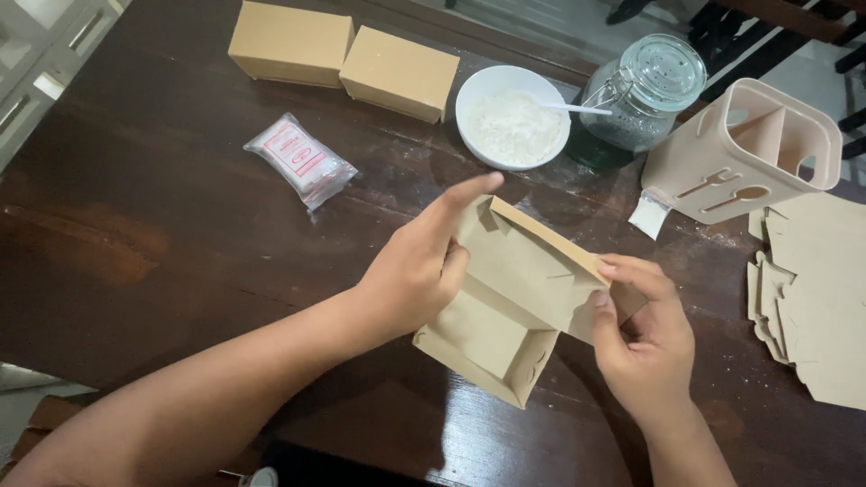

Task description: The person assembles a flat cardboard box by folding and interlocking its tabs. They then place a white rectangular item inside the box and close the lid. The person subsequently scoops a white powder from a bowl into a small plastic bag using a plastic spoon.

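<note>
Head view shows both hands on a half-folded kraft box [505,316] held just above the dark tabletop [162,225]. Left hand [415,271] grips the box's left side, forefinger stretched along its raised flap. Right hand [645,338] pinches the flap's right end between thumb and fingers. Beyond the left hand lie a plastic packet [302,160] and two closed boxes [343,56]. Beyond the right hand stand a bowl [512,117] of white powder with a spoon, a glass jar [645,90] and a beige holder [744,153]. Flat cardboard blanks [812,298] lie right of the right hand.
</note>
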